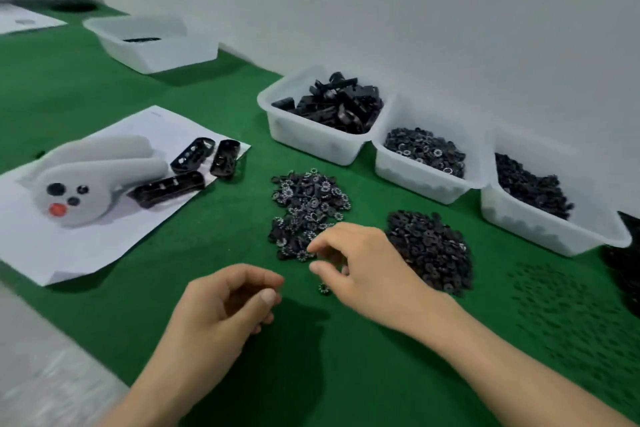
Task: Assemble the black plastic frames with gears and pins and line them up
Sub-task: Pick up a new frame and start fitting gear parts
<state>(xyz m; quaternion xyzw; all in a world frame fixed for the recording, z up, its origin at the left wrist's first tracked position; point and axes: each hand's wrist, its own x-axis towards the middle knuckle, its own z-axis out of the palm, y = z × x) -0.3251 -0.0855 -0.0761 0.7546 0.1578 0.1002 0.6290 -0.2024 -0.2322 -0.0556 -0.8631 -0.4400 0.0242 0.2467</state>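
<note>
Three black plastic frames [192, 155] [225, 158] [169, 187] lie on a white paper sheet [86, 246] at the left. A loose pile of toothed gears [308, 204] sits mid-table, and a pile of black discs [429, 246] lies to its right. Small dark pins [561, 305] are scattered over the mat at the right. My right hand [367, 270] hovers at the near edge of the gear pile, thumb and forefinger slightly apart. One gear [323, 288] lies on the mat just under it. My left hand [225, 308] is curled beside it; its palm is shadowed.
Along the wall stand white bins: one with black frames [311, 139], one with gears [415, 180], one with dark small parts [536, 232]. A further bin [152, 55] sits at the back left. A pale grey device with buttons [86, 180] rests on the paper.
</note>
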